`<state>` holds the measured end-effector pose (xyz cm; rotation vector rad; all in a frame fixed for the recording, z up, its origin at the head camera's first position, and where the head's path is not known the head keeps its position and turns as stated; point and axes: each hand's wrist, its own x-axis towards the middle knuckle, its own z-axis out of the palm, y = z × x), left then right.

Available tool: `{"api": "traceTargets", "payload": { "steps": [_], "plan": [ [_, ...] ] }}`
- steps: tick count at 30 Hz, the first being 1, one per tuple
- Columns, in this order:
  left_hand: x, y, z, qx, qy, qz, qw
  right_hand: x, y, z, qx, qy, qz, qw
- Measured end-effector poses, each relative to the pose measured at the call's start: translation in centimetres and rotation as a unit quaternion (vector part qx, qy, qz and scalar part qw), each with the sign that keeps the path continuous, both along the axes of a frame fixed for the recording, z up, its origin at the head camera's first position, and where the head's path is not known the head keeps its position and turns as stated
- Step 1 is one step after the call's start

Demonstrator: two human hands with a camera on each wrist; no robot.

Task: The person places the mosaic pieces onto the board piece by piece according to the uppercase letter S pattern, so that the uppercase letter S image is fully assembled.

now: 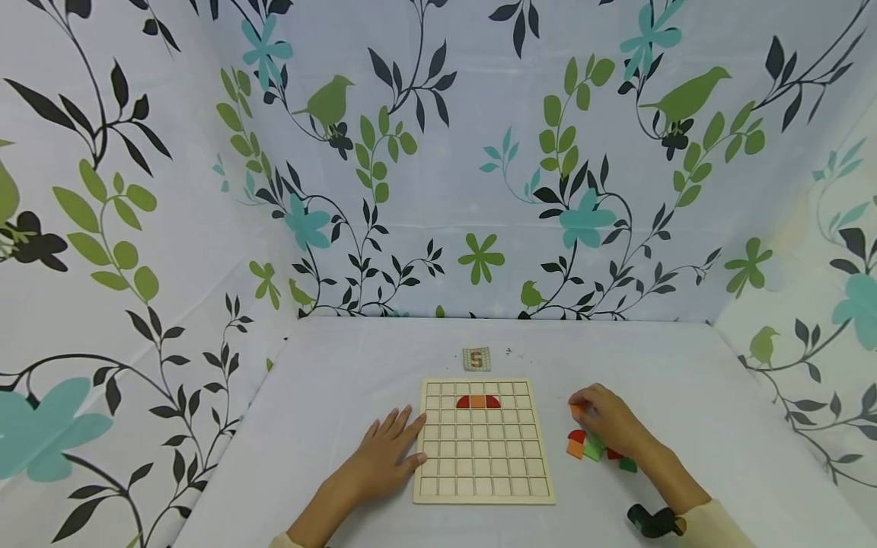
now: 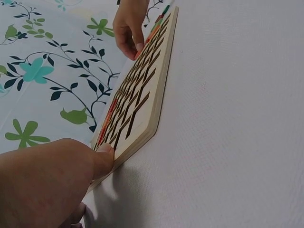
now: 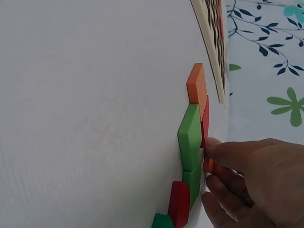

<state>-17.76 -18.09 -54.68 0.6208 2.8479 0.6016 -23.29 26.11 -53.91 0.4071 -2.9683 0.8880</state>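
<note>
A wooden grid board lies flat on the white table. Two red quarter-round tiles, one of them the left red tile, flank an orange square tile in an upper row. My left hand rests along the board's left edge with fingers spread, its thumb touching the rim. Right of the board, my right hand pinches an orange tile between thumb and fingers. Below that hand lie loose tiles: an orange one, a light green one and a red one.
A small patterned card lies behind the board. Near my right forearm sits a black object whose kind I cannot tell. A dark green tile lies at the near end of the loose tiles. Patterned cloth hangs around the table.
</note>
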Motion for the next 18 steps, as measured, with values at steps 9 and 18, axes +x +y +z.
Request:
{"api": "traceTargets", "payload": {
  "steps": [9,18],
  "plan": [
    [0.1,0.1,0.2,0.005,0.001,0.001,1.0000,-0.8,-1.8,0.5,0.060,0.039,-0.015,0.9973],
    [0.2,0.1,0.3,0.010,-0.001,0.001,1.0000,-3.2,-3.3,0.1,0.043,0.032,-0.009,0.9986]
  ]
}}
